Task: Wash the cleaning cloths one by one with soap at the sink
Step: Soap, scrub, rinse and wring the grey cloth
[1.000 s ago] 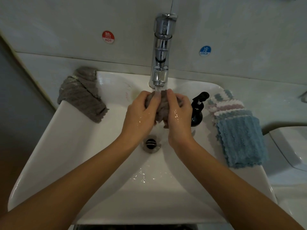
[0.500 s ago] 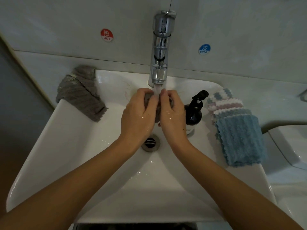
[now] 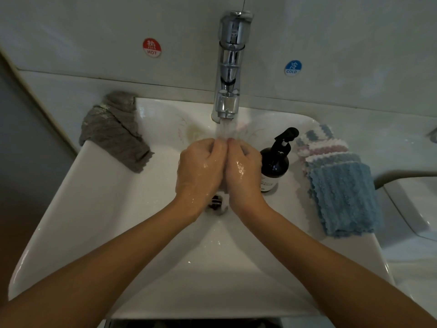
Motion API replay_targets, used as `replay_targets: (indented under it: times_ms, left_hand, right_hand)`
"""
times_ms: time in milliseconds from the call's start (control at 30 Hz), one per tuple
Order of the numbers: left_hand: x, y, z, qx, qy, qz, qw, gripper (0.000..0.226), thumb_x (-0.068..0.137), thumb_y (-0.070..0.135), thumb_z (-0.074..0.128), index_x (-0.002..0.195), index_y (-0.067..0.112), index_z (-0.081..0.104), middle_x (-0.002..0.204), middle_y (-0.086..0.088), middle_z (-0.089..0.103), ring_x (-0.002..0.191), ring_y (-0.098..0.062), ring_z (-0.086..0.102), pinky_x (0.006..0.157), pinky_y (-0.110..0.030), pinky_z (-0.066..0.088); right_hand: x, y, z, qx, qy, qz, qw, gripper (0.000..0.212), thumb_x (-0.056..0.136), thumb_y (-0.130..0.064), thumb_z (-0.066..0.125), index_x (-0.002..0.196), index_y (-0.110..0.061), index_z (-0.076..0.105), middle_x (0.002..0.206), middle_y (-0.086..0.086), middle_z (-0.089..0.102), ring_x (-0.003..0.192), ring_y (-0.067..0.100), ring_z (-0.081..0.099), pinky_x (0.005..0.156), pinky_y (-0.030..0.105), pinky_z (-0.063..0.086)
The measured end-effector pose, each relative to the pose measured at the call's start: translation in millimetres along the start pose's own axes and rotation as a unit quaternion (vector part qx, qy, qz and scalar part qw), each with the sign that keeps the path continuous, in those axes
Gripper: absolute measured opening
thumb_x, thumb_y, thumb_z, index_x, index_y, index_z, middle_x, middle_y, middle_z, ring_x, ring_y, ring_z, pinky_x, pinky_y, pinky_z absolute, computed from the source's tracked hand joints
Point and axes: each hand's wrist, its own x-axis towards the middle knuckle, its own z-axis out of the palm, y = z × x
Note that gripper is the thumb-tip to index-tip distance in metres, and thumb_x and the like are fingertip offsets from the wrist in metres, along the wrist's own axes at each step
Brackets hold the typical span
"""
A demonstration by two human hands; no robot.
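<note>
The white sink point(image 3: 71, 233) fills most of the view, its basin wet with drops near the drain point(image 3: 216, 201). Both forearms reach in from the lower edge and meet over the middle of the basin. On the right rim lies a stack of fluffy cloths point(image 3: 340, 185), a blue one on top with striped blue, pink and white ones showing behind it. A grey cloth point(image 3: 113, 131) hangs over the left back corner of the rim. The chrome tap point(image 3: 230, 67) stands at the back, and water point(image 3: 227, 127) runs from its spout straight onto the knuckles. A dark pump bottle point(image 3: 274, 164) stands inside the basin just to the right of the hands. The left hand point(image 3: 201, 166) and the right hand point(image 3: 243, 166) are pressed together side by side, wet and shiny, fingers curled inward. What each grip closes on is hidden between the palms, so I cannot tell whether a cloth is in there. On the wall behind sit a red HOT sticker point(image 3: 152, 47) and a blue COLD sticker point(image 3: 293, 67)
</note>
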Motion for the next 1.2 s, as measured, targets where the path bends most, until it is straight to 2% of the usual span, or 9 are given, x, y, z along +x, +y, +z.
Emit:
replay_targets:
  times_ms: [200, 333, 433, 567, 667, 833, 933, 1033, 1200]
  left_hand:
    - [3, -8, -1, 0.009, -0.013, 0.009, 1.000, 0.044, 0.098, 0.023, 0.048, 0.054, 0.023, 0.051, 0.045, 0.008, 0.048, 0.044, -0.004, 0.048, 0.045, -0.014, 0.034]
    - [1, -11, -2, -0.025, 0.013, 0.031, 0.999, 0.039, 0.100, 0.030, 0.051, 0.062, 0.020, 0.051, 0.053, 0.007, 0.051, 0.049, -0.005, 0.048, 0.052, -0.023, 0.041]
    - [4, -9, -6, -0.062, 0.017, 0.038, 0.997, 0.029, 0.101, 0.032, 0.048, 0.073, 0.023, 0.050, 0.063, 0.006, 0.054, 0.057, -0.008, 0.053, 0.054, -0.026, 0.046]
    - [9, -9, -12, -0.079, 0.028, 0.049, 0.995, 0.014, 0.104, 0.026, 0.041, 0.096, 0.018, 0.050, 0.079, 0.003, 0.057, 0.068, -0.009, 0.057, 0.061, -0.026, 0.049]
    - [8, -9, -11, -0.123, 0.005, 0.039, 0.992, 0.009, 0.103, 0.020, 0.041, 0.108, 0.021, 0.048, 0.098, -0.001, 0.059, 0.088, -0.013, 0.063, 0.074, -0.025, 0.054]
    - [5, -7, -9, -0.179, -0.064, 0.048, 0.981, 0.031, 0.086, 0.016, 0.045, 0.111, 0.033, 0.047, 0.115, -0.010, 0.055, 0.101, -0.022, 0.060, 0.075, -0.025, 0.052]
    - [1, -5, -9, -0.194, -0.083, 0.071, 0.975, 0.046, 0.079, 0.002, 0.044, 0.119, 0.023, 0.045, 0.112, -0.009, 0.055, 0.095, -0.020, 0.061, 0.068, -0.022, 0.050]
    - [0, -6, -10, -0.210, -0.094, 0.071, 0.971, 0.056, 0.076, -0.008, 0.043, 0.125, 0.020, 0.042, 0.118, -0.008, 0.052, 0.096, -0.016, 0.061, 0.063, -0.021, 0.051]
    - [2, -7, -5, -0.134, -0.084, 0.003, 0.987, 0.045, 0.087, 0.044, 0.046, 0.129, 0.027, 0.043, 0.127, -0.003, 0.052, 0.109, -0.013, 0.059, 0.087, -0.033, 0.055]
  right_hand:
    - [-4, 3, -1, -0.015, -0.006, -0.017, 1.000, 0.040, 0.099, -0.014, 0.045, 0.059, -0.019, 0.044, 0.051, -0.009, 0.044, 0.057, 0.012, 0.044, 0.060, 0.034, 0.038]
    - [-7, 1, 0, 0.022, -0.030, -0.002, 0.999, 0.032, 0.101, -0.028, 0.048, 0.071, -0.019, 0.052, 0.058, -0.008, 0.053, 0.062, 0.013, 0.053, 0.062, 0.034, 0.046]
    - [-11, -2, -1, 0.053, -0.057, -0.001, 0.997, 0.007, 0.097, -0.034, 0.056, 0.094, -0.028, 0.055, 0.079, -0.013, 0.063, 0.078, 0.009, 0.064, 0.073, 0.035, 0.055]
    - [-13, 2, -2, 0.008, -0.048, -0.090, 0.995, 0.033, 0.096, -0.034, 0.056, 0.128, -0.038, 0.044, 0.110, -0.014, 0.058, 0.103, 0.013, 0.063, 0.088, 0.045, 0.057]
    - [-14, 9, 0, -0.070, -0.055, -0.160, 0.983, 0.041, 0.095, -0.045, 0.047, 0.135, -0.038, 0.043, 0.124, -0.005, 0.060, 0.108, 0.010, 0.062, 0.090, 0.043, 0.055]
    - [-9, 11, 1, -0.049, -0.069, -0.072, 0.994, 0.057, 0.088, -0.066, 0.035, 0.137, -0.039, 0.041, 0.131, -0.004, 0.057, 0.113, 0.010, 0.060, 0.095, 0.040, 0.053]
    - [-4, 4, -5, -0.026, -0.073, -0.032, 0.996, 0.041, 0.101, -0.050, 0.037, 0.130, -0.026, 0.052, 0.104, -0.009, 0.066, 0.090, 0.000, 0.065, 0.075, 0.023, 0.055]
    - [0, 0, -6, -0.019, -0.038, -0.053, 0.998, 0.021, 0.103, -0.034, 0.044, 0.097, -0.023, 0.061, 0.074, -0.012, 0.062, 0.068, 0.006, 0.061, 0.062, 0.030, 0.048]
    - [0, -6, -10, 0.007, -0.041, -0.114, 0.993, 0.014, 0.102, -0.013, 0.048, 0.112, -0.018, 0.057, 0.094, -0.008, 0.065, 0.085, 0.002, 0.065, 0.074, 0.022, 0.056]
